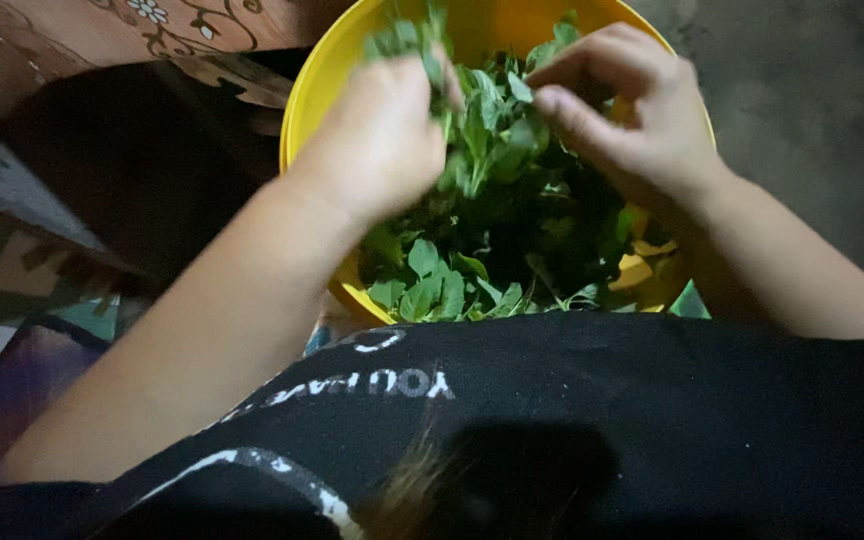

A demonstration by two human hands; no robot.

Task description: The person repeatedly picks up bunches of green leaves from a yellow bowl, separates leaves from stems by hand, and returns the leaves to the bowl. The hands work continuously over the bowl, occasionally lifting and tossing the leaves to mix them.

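Now both hands work over the round yellow plastic bowl (312, 90): left hand (382, 135) grips leafy green stems (492, 190), right hand (632, 110) pinches a leaf near the far rim.

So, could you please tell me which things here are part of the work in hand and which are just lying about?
In use:
- left hand, gripping a bunch of leafy greens
- right hand, pinching a leaf
- yellow bowl holding the greens

Lying about:
- patterned cloth
- grey floor

Leafy greens (512, 230) lie in the bowl (317, 75); both hands sit above it, apparently gripping stems, left hand (382, 135) left of right hand (637, 115).
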